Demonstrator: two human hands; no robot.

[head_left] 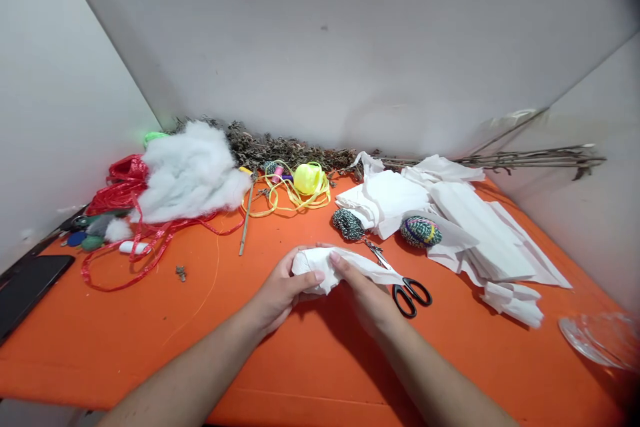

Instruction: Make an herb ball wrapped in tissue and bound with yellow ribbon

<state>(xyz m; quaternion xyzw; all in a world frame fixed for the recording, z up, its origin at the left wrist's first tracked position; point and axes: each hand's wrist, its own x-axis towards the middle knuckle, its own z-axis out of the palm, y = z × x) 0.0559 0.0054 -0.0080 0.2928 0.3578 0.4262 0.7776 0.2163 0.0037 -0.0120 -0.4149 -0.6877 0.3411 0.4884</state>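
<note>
A wad of white tissue paper (320,263) is held between both hands above the orange table (240,360). My left hand (283,287) wraps round its left end, thumb pressed on top. Gripping the right part is my right hand (357,290), its thumb also on the paper; most of its fingers are hidden beneath. A loose tail of the paper trails right over black-handled scissors (413,295). Just beyond the scissors lies a bundle of dark green and white yarn (349,225). A yarn-wrapped ball (421,231) with coloured bands rests on sheets of tissue.
White tissue sheets (480,230) spread at the right, near a clear plastic container (600,340). Fluffy stuffing (193,170) and red ribbon (125,190) lie left, with a black phone (35,293). Dried stems (285,150) line the back wall behind a yellow ribbon roll (307,179).
</note>
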